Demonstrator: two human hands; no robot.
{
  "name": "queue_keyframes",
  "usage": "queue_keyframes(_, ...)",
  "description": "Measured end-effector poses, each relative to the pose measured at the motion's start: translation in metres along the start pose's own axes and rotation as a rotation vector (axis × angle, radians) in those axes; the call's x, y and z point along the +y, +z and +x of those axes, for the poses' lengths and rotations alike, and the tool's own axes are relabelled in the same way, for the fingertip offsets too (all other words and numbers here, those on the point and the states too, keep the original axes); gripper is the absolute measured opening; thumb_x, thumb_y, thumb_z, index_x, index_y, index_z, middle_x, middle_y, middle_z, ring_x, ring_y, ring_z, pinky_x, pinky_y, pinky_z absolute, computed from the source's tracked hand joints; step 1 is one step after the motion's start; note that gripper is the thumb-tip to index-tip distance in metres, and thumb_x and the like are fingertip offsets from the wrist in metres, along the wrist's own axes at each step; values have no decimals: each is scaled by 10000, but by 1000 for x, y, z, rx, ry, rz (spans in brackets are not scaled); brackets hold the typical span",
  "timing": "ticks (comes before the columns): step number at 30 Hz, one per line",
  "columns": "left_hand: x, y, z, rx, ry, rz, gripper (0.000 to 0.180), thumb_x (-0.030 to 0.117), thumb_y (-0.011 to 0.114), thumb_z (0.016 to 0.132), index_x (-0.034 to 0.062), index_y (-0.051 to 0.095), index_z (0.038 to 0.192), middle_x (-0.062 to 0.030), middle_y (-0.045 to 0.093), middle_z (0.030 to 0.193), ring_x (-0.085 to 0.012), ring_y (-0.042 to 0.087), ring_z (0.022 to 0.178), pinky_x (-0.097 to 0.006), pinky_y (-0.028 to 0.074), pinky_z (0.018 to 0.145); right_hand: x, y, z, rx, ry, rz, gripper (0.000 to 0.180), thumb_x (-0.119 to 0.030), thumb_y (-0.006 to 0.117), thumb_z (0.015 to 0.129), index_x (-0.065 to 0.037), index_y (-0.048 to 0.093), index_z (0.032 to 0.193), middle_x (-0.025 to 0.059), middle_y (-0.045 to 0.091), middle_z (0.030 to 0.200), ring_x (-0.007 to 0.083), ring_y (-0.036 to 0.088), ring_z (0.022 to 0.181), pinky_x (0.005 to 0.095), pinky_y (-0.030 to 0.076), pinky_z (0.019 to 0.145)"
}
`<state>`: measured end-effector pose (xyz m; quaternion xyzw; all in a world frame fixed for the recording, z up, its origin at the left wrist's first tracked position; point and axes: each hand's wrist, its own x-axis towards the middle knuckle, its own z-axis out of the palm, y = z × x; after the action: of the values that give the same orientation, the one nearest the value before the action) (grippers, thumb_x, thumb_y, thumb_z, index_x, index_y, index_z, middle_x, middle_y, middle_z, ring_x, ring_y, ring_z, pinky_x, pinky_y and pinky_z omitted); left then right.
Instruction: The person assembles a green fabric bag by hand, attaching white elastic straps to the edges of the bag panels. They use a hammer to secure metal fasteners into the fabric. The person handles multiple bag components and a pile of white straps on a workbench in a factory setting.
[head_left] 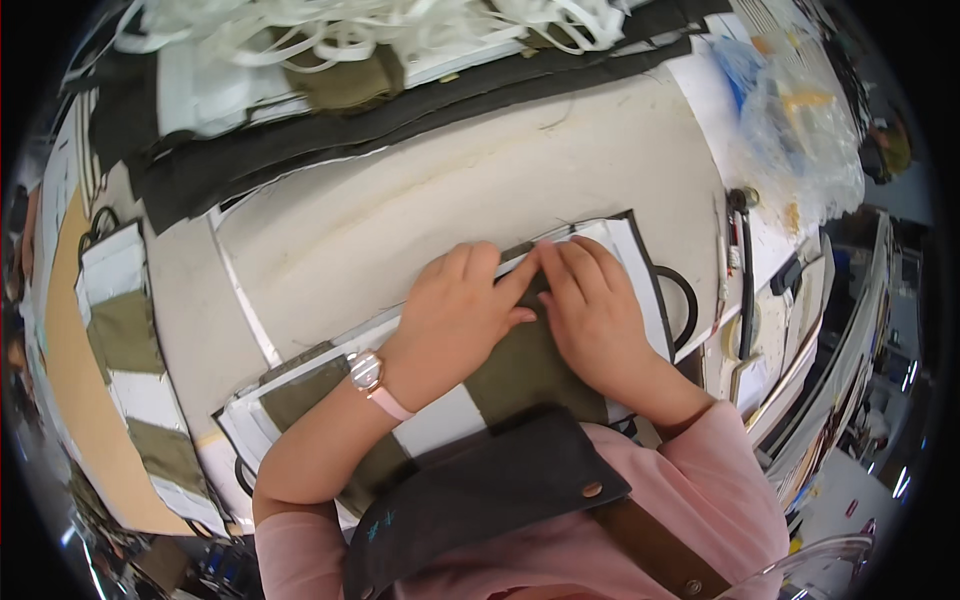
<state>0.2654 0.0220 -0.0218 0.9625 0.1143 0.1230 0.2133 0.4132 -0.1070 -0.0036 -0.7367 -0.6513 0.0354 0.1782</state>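
A long fabric panel (pixel 520 375) in white and olive blocks, edged in black, lies slantwise on the table in front of me. Black cord loops stick out at both of its ends. Along its far edge, right of the middle, my left hand (pixel 462 298) has its fingers bent onto the fabric, the index finger reaching toward the other hand. Right beside it, my right hand (pixel 592 308) presses its closed fingers on the same edge. The two hands' fingertips nearly meet there; what lies under them is hidden. A pink-strapped watch (pixel 366 370) sits on my left wrist.
Stacked dark and white fabric pieces (pixel 290 165) and a heap of white straps (pixel 370 30) cover the far side. A similar striped panel (pixel 137 340) lies at left. At right are a crumpled clear plastic bag (pixel 800 140) and a long black tool (pixel 745 270).
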Motion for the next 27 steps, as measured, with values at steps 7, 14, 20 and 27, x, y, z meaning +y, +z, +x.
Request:
queue_keyframes(7,28,-94,-84,363,146,-591,368,72,815,724,101,735,1082,-58,653,952,-197,591,983,-362,454,747,33,-5,-9,71,25,-40,279,-15,663,852,10,698,1128,151,662,1092,375,604,1025,494,458,1015)
queue_keyframes(14,101,-139,-168,1060,171,-1032,366,237,659,971,235,632,1336,88,652,1300,-21,511,1191,-326,452,817,-26,-4,11,-33,-183,135,322,7,686,829,-1,675,1151,161,638,1198,379,583,1131,475,461,1017)
queue_keyframes(20,99,-123,-203,1484,78,-394,424,221,729,921,289,641,1330,136,642,1280,-6,501,1200,-306,454,788,-34,4,32,-236,-207,354,291,7,703,828,-15,697,1118,165,686,1072,353,634,1032,435,495,948)
queue_keyframes(27,107,-127,-207,1595,-55,-739,379,160,796,817,294,707,1161,119,648,1078,-35,531,1064,-288,388,774,-134,20,76,-325,-656,333,265,-115,744,827,-27,674,1067,119,657,1051,322,604,1033,443,489,921)
